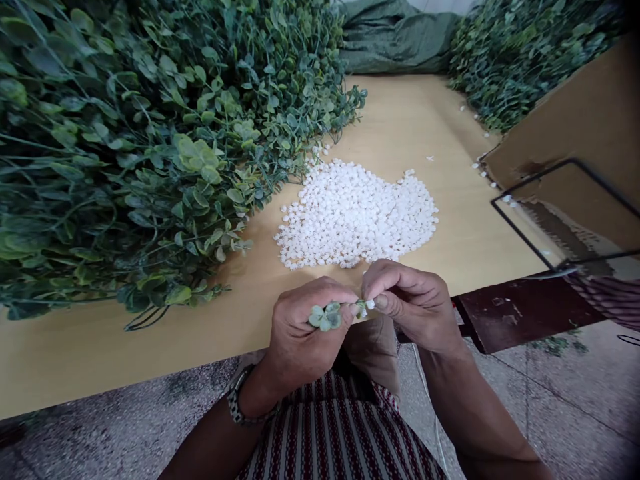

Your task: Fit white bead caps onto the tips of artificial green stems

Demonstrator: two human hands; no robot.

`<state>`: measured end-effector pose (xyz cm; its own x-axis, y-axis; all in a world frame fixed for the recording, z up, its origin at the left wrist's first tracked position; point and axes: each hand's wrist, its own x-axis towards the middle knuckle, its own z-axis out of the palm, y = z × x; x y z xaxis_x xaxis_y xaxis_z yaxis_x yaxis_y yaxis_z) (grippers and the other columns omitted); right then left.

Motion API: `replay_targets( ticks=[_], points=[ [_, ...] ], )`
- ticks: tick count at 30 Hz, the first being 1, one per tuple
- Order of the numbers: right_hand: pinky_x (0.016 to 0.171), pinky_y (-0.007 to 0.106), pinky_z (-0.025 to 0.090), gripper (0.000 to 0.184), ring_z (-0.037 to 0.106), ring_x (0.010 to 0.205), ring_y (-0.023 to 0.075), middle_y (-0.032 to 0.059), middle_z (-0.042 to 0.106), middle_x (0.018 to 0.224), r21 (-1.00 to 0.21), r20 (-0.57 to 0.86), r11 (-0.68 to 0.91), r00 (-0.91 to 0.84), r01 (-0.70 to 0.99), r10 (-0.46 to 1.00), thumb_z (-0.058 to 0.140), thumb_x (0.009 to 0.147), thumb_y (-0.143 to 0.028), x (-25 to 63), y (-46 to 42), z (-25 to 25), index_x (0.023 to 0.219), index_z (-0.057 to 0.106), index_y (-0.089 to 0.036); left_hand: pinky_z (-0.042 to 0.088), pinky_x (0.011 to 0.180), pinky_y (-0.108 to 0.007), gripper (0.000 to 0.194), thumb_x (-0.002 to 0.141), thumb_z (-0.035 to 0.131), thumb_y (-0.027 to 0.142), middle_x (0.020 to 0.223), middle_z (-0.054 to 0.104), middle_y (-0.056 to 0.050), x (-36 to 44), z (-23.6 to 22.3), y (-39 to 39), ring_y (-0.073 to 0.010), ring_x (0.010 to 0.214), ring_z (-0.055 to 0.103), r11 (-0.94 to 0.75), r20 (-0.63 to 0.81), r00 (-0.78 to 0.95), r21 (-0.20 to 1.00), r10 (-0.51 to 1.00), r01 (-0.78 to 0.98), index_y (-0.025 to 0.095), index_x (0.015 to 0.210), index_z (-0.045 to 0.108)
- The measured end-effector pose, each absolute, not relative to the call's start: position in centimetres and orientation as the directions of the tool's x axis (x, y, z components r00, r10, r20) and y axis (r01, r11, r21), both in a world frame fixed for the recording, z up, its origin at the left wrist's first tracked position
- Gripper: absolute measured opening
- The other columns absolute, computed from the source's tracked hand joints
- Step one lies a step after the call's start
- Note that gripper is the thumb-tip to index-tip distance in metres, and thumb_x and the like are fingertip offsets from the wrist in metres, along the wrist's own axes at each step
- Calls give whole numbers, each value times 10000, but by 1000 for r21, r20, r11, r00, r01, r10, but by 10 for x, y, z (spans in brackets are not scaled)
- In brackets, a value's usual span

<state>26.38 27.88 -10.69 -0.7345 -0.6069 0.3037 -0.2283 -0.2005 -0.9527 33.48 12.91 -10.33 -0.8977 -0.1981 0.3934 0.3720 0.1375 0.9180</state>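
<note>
My left hand (311,327) is closed around a small artificial green sprig (326,316), whose round leaves stick out over the fingers. Thumb and forefinger of my right hand (413,300) pinch close to the sprig's tip, at a small white bead-like piece (370,305). Both hands meet just over the table's near edge. Right beyond them spreads a heap of small white bead-like pieces (357,213). How far the white piece sits on the stem is hidden by my fingertips.
A big mound of artificial greenery (165,147) covers the table's left side. More greenery (520,60) lies at the back right, near a torn cardboard piece (580,147) and a black wire frame (525,247). Green cloth (400,37) lies at the table's (470,233) far end.
</note>
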Motion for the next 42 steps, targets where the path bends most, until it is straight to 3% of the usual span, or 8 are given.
replay_targets(
  ticks=[7,18,34,42],
  points=[
    [595,273,431,62,525,637,125,12,595,678,-946,324,-182,-730,-269,-602,622,831,-190,264,279,-106,806,678,-188,470,524,-226,99,755,603,57,619,626,-26,335,-102,130,-109,550,554,177,398,-894,913,-205,367,138,711,638],
    [598,268,434,64,530,639,121,10,594,686,-947,319,-174,-740,-269,-592,618,829,-167,264,279,-108,809,676,-184,510,590,-249,160,727,618,-2,661,644,-33,335,-108,132,-124,612,586,228,537,-814,840,-223,492,147,781,643],
    [578,269,439,66,525,624,125,10,592,666,-937,337,-129,-735,-325,-589,613,824,-162,264,278,-104,799,668,-188,526,564,-231,217,706,629,-2,695,648,-26,338,-114,133,-132,629,612,448,654,-731,722,-194,526,174,834,626],
    [578,272,433,86,528,627,126,7,589,664,-922,356,-105,-710,-373,-608,604,822,-130,264,277,-99,813,666,-189,559,622,-248,203,709,639,-2,731,680,-43,338,-114,132,-142,664,648,416,649,-734,735,-202,535,153,840,648]
  ],
)
